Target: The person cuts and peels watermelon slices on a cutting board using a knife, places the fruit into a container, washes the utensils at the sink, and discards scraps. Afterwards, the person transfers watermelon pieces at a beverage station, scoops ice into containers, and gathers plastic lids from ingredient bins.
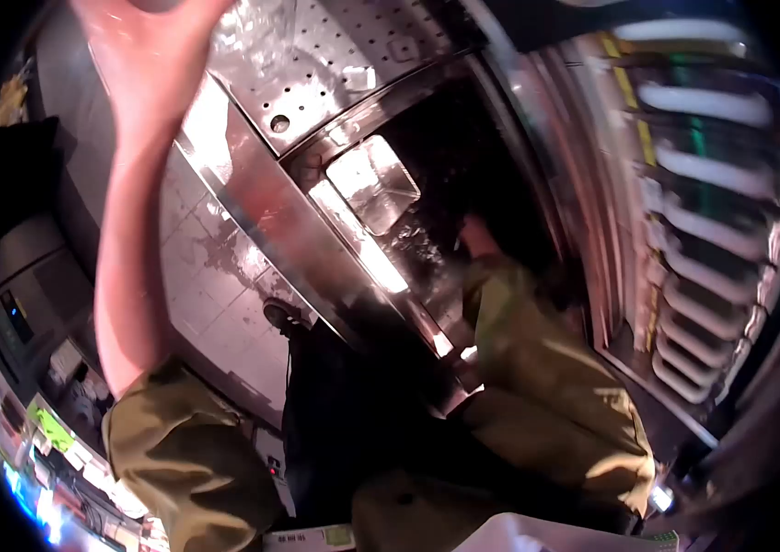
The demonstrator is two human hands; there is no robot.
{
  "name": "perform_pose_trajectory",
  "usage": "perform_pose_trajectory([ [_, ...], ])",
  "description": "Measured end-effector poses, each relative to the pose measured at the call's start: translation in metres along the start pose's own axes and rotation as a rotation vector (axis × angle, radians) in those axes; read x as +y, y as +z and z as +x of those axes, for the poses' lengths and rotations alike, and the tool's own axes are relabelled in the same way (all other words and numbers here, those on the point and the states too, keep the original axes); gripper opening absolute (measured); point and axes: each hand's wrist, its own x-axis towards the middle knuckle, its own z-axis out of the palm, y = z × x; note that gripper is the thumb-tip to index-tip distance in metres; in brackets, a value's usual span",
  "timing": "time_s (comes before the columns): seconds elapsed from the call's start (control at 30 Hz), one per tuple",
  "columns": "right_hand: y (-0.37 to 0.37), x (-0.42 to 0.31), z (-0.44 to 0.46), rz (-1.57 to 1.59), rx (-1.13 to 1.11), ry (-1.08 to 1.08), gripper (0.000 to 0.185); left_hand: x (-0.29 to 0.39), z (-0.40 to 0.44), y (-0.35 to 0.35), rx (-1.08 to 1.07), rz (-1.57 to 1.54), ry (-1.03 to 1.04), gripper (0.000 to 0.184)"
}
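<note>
My left arm reaches up along the left side, and my left hand point(146, 41) is cut off by the top edge. Its fingers lie mostly outside the view, so what they hold, if anything, is hidden. Below and right of it is a perforated steel surface point(325, 69). My right hand point(477, 237) is down inside a dark steel sink point(353, 244), and shadow hides its fingers. Left of that hand, a shiny square metal pan or lid point(376, 189) lies in the basin, apart from the visible part of the hand.
On the right stands a rack of several white, rounded bars or trays point(707, 166). A tiled floor point(215, 258) with wet patches shows left of the sink. A dark appliance point(17, 294) and cluttered shelving point(58, 432) line the far left.
</note>
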Motion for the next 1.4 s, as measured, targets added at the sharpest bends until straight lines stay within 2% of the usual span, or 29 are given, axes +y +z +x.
perform_pose_trajectory([
  [0.03,0.010,0.000,0.025,-0.147,0.052,-0.030,0.030,-0.023,0.013,-0.014,-0.336,-0.147,-0.020,0.072],
  [0.07,0.019,0.000,0.050,-0.258,0.093,-0.063,0.029,-0.018,0.019,-0.017,-0.340,-0.034,-0.038,0.081],
  [0.13,0.036,-0.004,0.089,-0.420,0.136,-0.123,0.028,-0.018,0.006,-0.009,-0.182,-0.010,-0.060,0.082],
  [0.23,0.049,-0.011,0.121,-0.580,0.156,-0.192,0.027,-0.023,-0.009,-0.002,-0.094,-0.025,-0.078,0.085],
  [0.4,0.057,-0.016,0.139,-0.714,0.122,-0.321,0.025,-0.027,-0.008,0.004,-0.054,-0.173,-0.080,0.089],
  [0.57,0.058,-0.020,0.160,-0.809,0.105,-0.328,0.024,-0.017,0.001,0.017,-0.044,-0.359,-0.044,0.093],
  [0.73,0.050,-0.029,0.169,-0.908,0.093,-0.320,0.023,-0.021,0.008,0.021,-0.134,-0.345,0.031,0.105],
  [0.83,0.040,-0.030,0.171,-0.965,0.092,-0.326,0.024,-0.018,0.002,0.026,-0.127,-0.412,-0.056,0.111],
  [1.0,0.014,-0.028,0.166,-1.059,0.045,-0.345,0.025,-0.024,-0.008,0.045,-0.042,-0.382,-0.048,0.121],
  [1.13,-0.034,-0.002,0.130,-1.161,-0.138,-0.380,0.026,-0.015,-0.011,0.031,-0.029,-0.212,0.037,0.121],
  [1.23,-0.085,0.031,0.057,-1.217,-0.393,-0.319,0.028,0.001,-0.002,0.001,-0.090,-0.182,0.085,0.118],
  [1.3,-0.102,0.034,0.010,-1.137,-0.563,-0.297,0.029,0.009,0.003,-0.013,-0.141,-0.171,0.115,0.116],
  [1.33,-0.111,0.024,-0.012,-1.033,-0.621,-0.302,0.029,0.012,0.005,-0.018,-0.182,-0.273,0.087,0.116],
  [1.37,-0.121,-0.011,-0.054,-0.855,-0.650,-0.339,0.030,0.017,0.008,-0.024,-0.249,-0.243,0.078,0.116],
  [1.4,-0.125,-0.103,-0.145,-0.533,-0.646,-0.454,0.029,0.024,0.005,-0.031,-0.331,-0.199,0.071,0.114],
])
